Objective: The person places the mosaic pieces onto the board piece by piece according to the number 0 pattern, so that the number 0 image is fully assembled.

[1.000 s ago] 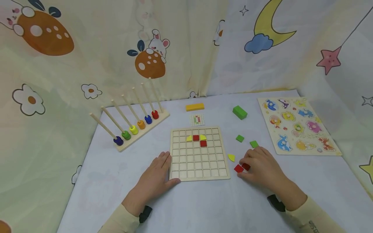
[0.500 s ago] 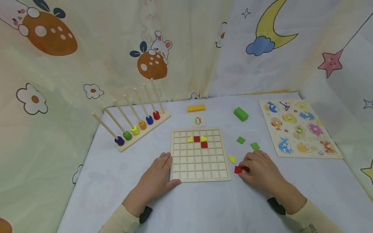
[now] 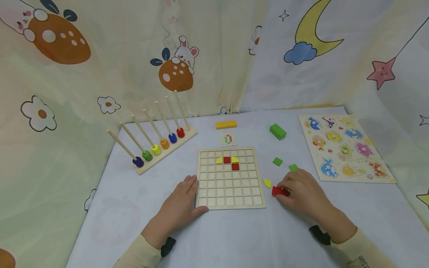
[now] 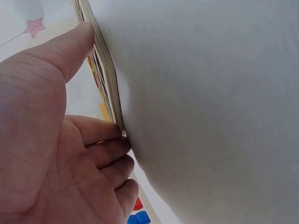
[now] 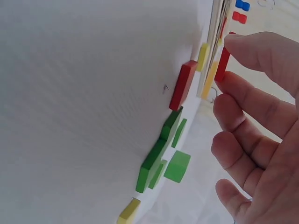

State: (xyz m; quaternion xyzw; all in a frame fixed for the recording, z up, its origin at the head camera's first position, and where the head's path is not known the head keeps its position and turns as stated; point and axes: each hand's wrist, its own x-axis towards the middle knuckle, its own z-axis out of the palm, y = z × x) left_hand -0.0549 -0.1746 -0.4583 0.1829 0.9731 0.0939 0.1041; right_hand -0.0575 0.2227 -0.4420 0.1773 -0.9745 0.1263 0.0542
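Between the right hand's fingers (image 5: 254,51), a red tile (image 5: 223,63) is pinched.

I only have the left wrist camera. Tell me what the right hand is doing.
Observer: The right hand pinches a red tile between thumb and a finger, right of the grid board.
Operator: Report what sits in the board.
Observer: Two red squares and two yellow pieces, near its far edge.
Operator: List what lies loose beside it.
Observer: A second red tile, a loose yellow piece and two green tiles.
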